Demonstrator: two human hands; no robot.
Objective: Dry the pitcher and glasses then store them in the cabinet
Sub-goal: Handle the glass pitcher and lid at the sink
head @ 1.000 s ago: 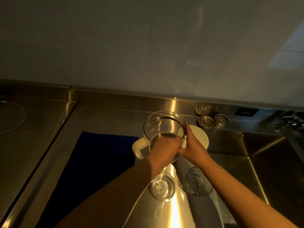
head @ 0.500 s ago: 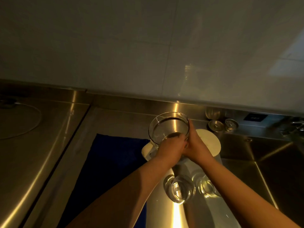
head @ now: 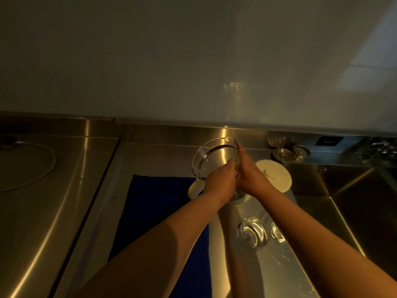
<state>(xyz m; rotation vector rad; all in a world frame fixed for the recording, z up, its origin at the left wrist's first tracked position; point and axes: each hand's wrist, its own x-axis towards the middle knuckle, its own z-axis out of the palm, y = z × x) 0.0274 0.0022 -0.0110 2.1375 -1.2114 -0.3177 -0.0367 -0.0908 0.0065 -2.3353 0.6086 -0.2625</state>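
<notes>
A clear glass pitcher point(head: 211, 157) is held above the steel counter, its mouth tilted toward the wall. My left hand point(head: 221, 181) grips its near side with curled fingers. My right hand point(head: 250, 174) holds its right side, fingers reaching up to the rim. Two clear glasses stand on the counter nearer to me: one point(head: 253, 235) in full view, the other point(head: 277, 231) partly hidden behind my right forearm. A dark blue towel point(head: 154, 211) lies flat on the counter to the left, under my left forearm.
A round white lid point(head: 277, 174) lies just right of the pitcher, and another white piece point(head: 194, 189) shows under my left wrist. Small metal strainers point(head: 283, 153) sit at the back edge. A sink basin point(head: 354, 201) opens on the right. A white cable point(head: 43, 171) loops at far left.
Both hands have kept hold of the pitcher, whose mouth has tipped further toward the wall. The view has shifted, so the glasses sit lower and further right in frame.
</notes>
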